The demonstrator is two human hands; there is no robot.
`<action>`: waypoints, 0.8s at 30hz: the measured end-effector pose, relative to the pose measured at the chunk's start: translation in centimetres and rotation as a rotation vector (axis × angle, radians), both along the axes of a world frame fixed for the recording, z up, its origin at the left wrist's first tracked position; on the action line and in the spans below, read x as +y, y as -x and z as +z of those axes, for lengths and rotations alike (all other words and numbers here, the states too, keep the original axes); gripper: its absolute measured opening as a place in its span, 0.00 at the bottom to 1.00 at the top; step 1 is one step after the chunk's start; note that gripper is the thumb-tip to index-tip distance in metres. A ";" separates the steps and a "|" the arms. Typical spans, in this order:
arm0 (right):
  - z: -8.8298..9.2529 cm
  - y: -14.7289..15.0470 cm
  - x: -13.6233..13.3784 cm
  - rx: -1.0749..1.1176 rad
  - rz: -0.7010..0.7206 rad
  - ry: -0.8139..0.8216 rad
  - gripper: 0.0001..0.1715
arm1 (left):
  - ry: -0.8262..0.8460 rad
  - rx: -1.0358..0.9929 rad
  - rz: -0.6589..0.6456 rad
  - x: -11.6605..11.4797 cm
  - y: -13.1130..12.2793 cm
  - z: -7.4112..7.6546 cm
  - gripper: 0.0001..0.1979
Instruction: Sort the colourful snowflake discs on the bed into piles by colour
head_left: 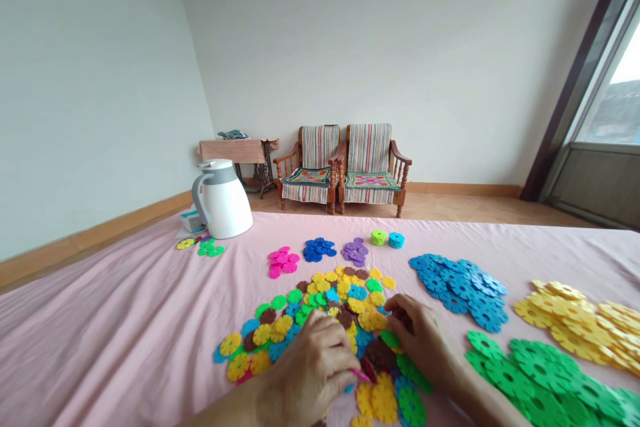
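A mixed heap of plastic snowflake discs (320,310) in yellow, green, blue and brown lies on the pink cloth in front of me. My left hand (313,367) rests on the near side of the heap, its fingers pinched on a pink disc (359,375). My right hand (425,340) lies over the heap's right side, fingers curled onto brown discs (381,352); what it holds is hidden. Sorted piles lie around: blue discs (463,287), yellow discs (583,317), green discs (545,373).
Small piles of pink discs (283,261), dark blue discs (319,249) and purple discs (355,251) lie farther back, with two short disc stacks (387,238). A white jug (223,199) stands at the back left. Two wooden armchairs (345,170) stand against the far wall.
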State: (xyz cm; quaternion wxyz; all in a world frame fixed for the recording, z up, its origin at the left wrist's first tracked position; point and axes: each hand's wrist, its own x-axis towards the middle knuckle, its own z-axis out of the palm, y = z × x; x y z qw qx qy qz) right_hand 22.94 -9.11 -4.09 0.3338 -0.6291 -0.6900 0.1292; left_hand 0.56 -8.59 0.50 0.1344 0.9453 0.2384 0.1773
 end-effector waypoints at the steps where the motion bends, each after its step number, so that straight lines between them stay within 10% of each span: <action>1: -0.1 0.0 0.0 -0.006 -0.003 0.001 0.10 | 0.012 -0.053 0.039 0.4 0.1 -0.1 0.07; 9: 0.1 0.0 -0.2 -0.044 -0.018 -0.004 0.09 | 0.139 -0.408 0.643 10.1 4.9 -2.2 0.13; 14: 0.5 0.1 -0.3 -0.054 -0.029 0.005 0.09 | 0.160 -0.472 0.766 15.0 8.3 -3.6 0.10; 20: 0.0 0.0 -0.1 -0.036 -0.005 0.005 0.10 | 0.134 -0.505 0.770 13.5 7.6 -2.6 0.12; 24: 0.0 0.0 -0.1 -0.022 -0.011 0.001 0.09 | 0.247 -0.323 0.369 8.0 5.0 0.1 0.09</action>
